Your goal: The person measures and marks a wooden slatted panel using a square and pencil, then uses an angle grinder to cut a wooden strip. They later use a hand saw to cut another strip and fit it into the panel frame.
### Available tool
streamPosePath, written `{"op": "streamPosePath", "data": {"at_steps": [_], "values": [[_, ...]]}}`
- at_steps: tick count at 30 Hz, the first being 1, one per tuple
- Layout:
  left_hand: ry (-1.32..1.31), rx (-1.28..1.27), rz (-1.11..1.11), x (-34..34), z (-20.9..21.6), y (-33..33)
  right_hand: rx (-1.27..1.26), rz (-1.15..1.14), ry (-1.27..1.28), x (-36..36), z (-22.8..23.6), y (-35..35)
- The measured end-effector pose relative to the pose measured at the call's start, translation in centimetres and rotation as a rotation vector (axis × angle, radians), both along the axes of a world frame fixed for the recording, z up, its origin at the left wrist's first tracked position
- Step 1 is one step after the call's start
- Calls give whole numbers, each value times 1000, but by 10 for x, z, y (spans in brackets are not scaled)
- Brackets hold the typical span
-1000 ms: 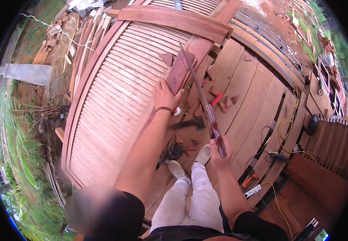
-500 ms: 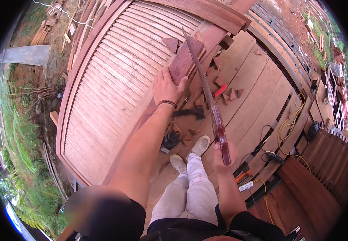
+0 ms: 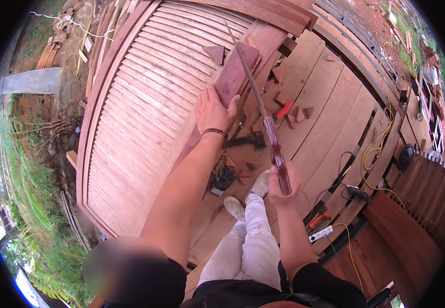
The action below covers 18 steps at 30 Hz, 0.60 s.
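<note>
My left hand [image 3: 213, 109] grips the near end of a short reddish-brown board [image 3: 231, 84], thumb on its right side and fingers on its left. That board lies along the edge of a slatted wooden louvre panel [image 3: 148, 92]. In my right hand [image 3: 285, 184], closed round the handle, is a handsaw [image 3: 266, 115] with a dark red-brown grip. Its long blade, seen nearly edge-on, slants away and crosses the board's far right corner; whether the teeth are in the wood I cannot tell. A triangular offcut [image 3: 215, 53] rests on the slats beside the board.
Below the panel, a hammer-like tool [image 3: 256, 140], a red object [image 3: 284, 110], a dark glove [image 3: 225, 177] and several triangular offcuts [image 3: 292, 121] lie on the plank floor [image 3: 330, 113]. A yellow cord [image 3: 374, 151], power strip [image 3: 320, 234] and orange-handled tool [image 3: 319, 219] are at right.
My right hand has pushed the handsaw forward, away from me, so its tip reaches farther over the panel. My left hand keeps its hold on the board. The view has shifted slightly.
</note>
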<state>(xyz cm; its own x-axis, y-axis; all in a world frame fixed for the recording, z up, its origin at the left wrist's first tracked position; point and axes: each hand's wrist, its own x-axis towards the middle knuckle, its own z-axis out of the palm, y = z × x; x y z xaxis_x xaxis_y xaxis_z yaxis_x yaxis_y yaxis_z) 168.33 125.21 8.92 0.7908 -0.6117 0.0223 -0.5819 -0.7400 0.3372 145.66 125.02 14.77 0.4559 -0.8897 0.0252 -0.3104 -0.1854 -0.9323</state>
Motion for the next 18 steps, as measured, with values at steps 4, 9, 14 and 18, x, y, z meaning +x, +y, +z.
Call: {"op": "streamPosePath", "data": {"at_steps": [4,9,14,18], "values": [[25,33,10,-1,-1,-3,28,-2,-5,5,-2,-1],[-12,65,4,-1,2,1,-103,0,3,-59,0,49],[15,89,-28,-4,-4,-5,2,13,-35,27,-8,-22],[40,127,-3,1,4,1,-71,30,-23,-29,-1,25]]}}
